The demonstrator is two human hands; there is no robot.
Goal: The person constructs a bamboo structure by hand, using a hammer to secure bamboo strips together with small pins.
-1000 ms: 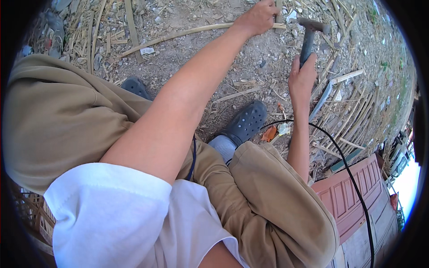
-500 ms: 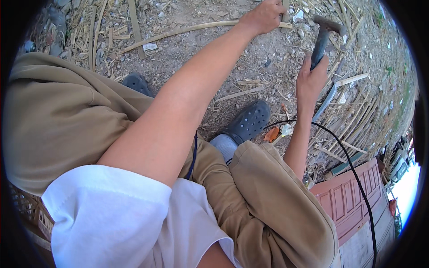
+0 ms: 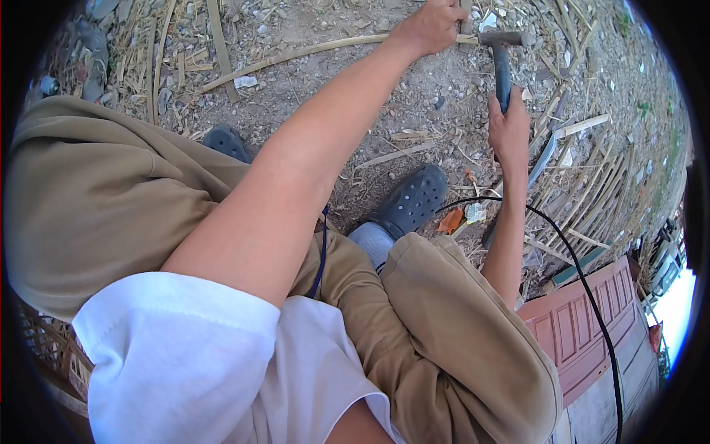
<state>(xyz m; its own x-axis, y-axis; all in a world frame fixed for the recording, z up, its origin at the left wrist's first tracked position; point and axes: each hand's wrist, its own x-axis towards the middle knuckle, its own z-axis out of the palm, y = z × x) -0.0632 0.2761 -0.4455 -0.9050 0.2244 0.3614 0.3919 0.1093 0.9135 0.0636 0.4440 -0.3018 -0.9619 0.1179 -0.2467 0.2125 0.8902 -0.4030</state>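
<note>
At the top of the view my left hand point(image 3: 429, 29) is closed, with its fingertips on a short upright strip point(image 3: 466, 16) of split bamboo or wood. Under that hand runs a long, slightly bowed bamboo strip point(image 3: 310, 50), its right end poking out past the knuckles. My right hand point(image 3: 510, 127) grips the dark handle of a hammer point(image 3: 503, 70). The rusty hammer head lies crosswise just right of the strip's end; whether it touches the strip I cannot tell. My left fingertips are partly hidden.
A curved blade-like tool point(image 3: 543, 159) lies beside my right wrist. Loose strips point(image 3: 584, 200) are piled at the right, near a black cable point(image 3: 573, 248) and a reddish panelled door point(image 3: 580, 325). My clog point(image 3: 410, 200) rests on dirt strewn with stones and scraps.
The hammer has swung left and its head is now close to the strip's right end. My right hand moved slightly with it, while my left hand stayed nearly in place.
</note>
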